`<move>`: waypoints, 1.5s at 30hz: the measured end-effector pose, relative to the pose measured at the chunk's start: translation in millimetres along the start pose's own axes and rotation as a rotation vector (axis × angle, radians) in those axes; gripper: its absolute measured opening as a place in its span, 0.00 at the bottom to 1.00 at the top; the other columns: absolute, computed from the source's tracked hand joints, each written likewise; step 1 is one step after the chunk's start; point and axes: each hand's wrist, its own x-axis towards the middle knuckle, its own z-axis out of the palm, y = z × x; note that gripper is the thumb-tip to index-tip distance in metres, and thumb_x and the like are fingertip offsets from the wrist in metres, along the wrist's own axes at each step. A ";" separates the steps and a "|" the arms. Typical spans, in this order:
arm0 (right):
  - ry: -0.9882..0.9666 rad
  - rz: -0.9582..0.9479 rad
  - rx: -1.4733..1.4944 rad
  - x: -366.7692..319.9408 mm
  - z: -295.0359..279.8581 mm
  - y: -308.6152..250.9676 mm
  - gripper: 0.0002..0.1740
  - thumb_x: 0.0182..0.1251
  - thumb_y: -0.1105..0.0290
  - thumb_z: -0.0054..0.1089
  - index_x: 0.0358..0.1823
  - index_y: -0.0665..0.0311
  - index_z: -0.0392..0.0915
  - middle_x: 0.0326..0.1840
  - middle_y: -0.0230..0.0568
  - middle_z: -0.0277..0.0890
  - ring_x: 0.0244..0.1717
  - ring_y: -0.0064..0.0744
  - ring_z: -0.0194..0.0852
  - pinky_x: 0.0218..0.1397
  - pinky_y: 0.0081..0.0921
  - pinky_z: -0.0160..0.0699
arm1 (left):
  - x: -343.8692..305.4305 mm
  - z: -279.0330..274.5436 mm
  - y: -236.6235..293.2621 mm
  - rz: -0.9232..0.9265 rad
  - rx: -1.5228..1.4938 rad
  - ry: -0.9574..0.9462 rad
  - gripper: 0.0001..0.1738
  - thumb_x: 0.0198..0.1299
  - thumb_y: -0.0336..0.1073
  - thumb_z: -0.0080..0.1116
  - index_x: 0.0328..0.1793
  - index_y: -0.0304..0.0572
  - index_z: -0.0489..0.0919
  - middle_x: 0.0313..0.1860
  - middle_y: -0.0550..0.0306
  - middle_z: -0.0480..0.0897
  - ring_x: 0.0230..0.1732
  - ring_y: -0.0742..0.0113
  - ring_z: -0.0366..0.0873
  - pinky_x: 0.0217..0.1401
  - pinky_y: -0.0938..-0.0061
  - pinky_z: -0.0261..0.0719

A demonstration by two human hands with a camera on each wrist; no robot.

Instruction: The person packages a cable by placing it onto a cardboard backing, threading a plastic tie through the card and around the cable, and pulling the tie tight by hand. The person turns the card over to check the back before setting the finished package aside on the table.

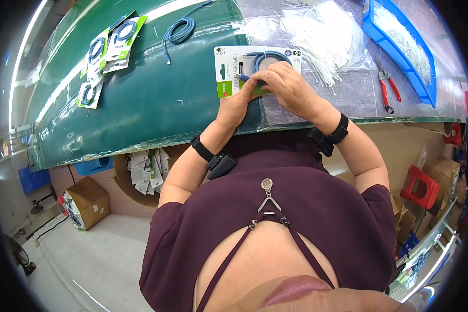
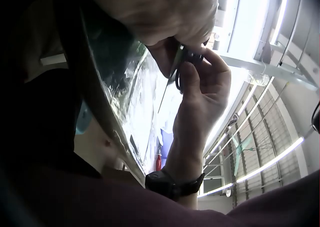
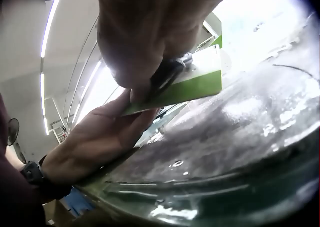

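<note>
A white and green cable card point(image 1: 226, 70) is held up over the table edge in the head view, with a coiled blue cable point(image 1: 258, 61) against its front. My left hand point(image 1: 235, 105) grips the card's lower edge, thumb on the front near a cable end. My right hand point(image 1: 288, 89) pinches the cable at the card's lower right; its fingertips are partly hidden. In the right wrist view the card's green strip point(image 3: 195, 86) shows beside the right hand point(image 3: 145, 36), the left hand point(image 3: 100, 137) beneath it.
Finished-looking cable cards point(image 1: 96, 57) lie at the left of the green table point(image 1: 192, 104), near a loose coiled cable point(image 1: 179, 34). White ties point(image 1: 322, 47), red-handled cutters point(image 1: 384, 91) and a blue tray point(image 1: 426, 96) are at the right. A carton point(image 1: 91, 203) stands below left.
</note>
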 end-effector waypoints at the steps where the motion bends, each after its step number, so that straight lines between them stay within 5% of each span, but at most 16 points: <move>1: -0.002 -0.001 0.001 0.5 -0.6 -0.1 0.28 0.52 0.79 0.63 0.58 0.62 0.70 0.43 0.43 0.72 0.45 0.44 0.71 0.51 0.35 0.71 | 0.6 -0.4 -1.6 0.000 -0.002 0.002 0.19 0.67 0.31 0.54 0.62 0.38 0.68 0.50 0.54 0.77 0.47 0.65 0.80 0.48 0.68 0.85; 8: -0.025 0.091 -0.148 13.9 -14.6 -4.5 0.43 0.46 0.70 0.71 0.68 0.55 0.65 0.55 0.40 0.67 0.59 0.40 0.62 0.60 0.33 0.66 | 3.0 2.4 3.5 0.027 -0.065 0.002 0.21 0.69 0.30 0.50 0.66 0.38 0.64 0.56 0.51 0.75 0.52 0.60 0.79 0.50 0.63 0.85; 12: -0.029 0.042 -0.250 17.3 -20.7 -12.8 0.46 0.42 0.65 0.73 0.69 0.51 0.63 0.61 0.34 0.64 0.63 0.37 0.59 0.63 0.33 0.61 | 0.2 5.0 10.0 0.016 -0.106 -0.021 0.21 0.67 0.29 0.53 0.65 0.40 0.66 0.54 0.53 0.75 0.50 0.64 0.79 0.48 0.66 0.86; 17: -0.033 0.051 -0.226 23.6 -38.4 -5.9 0.48 0.41 0.63 0.73 0.69 0.52 0.63 0.63 0.38 0.65 0.63 0.42 0.58 0.68 0.38 0.55 | -1.6 5.7 14.0 0.004 -0.147 -0.006 0.21 0.66 0.30 0.54 0.65 0.39 0.66 0.54 0.53 0.75 0.51 0.63 0.79 0.49 0.66 0.85; 21: -0.150 -0.019 -0.155 19.0 -31.5 7.9 0.46 0.43 0.62 0.72 0.69 0.54 0.64 0.63 0.37 0.64 0.63 0.42 0.58 0.67 0.37 0.57 | 1.3 4.2 10.6 0.002 -0.157 -0.007 0.22 0.66 0.30 0.55 0.65 0.39 0.65 0.54 0.53 0.75 0.52 0.63 0.79 0.49 0.67 0.85; 33: 0.004 -0.008 -0.278 14.7 0.0 -1.3 0.42 0.46 0.64 0.70 0.66 0.56 0.64 0.62 0.38 0.63 0.62 0.44 0.60 0.65 0.39 0.58 | 2.7 -2.7 2.1 0.022 -0.112 -0.012 0.19 0.68 0.32 0.52 0.64 0.41 0.67 0.56 0.53 0.75 0.54 0.62 0.78 0.51 0.64 0.84; 45: 0.063 0.093 -0.324 -6.3 4.2 2.1 0.26 0.48 0.66 0.69 0.54 0.54 0.78 0.52 0.32 0.70 0.55 0.33 0.63 0.64 0.35 0.56 | 4.0 0.5 10.8 0.043 -0.208 -0.032 0.23 0.66 0.37 0.56 0.64 0.38 0.66 0.54 0.52 0.77 0.51 0.61 0.80 0.50 0.62 0.85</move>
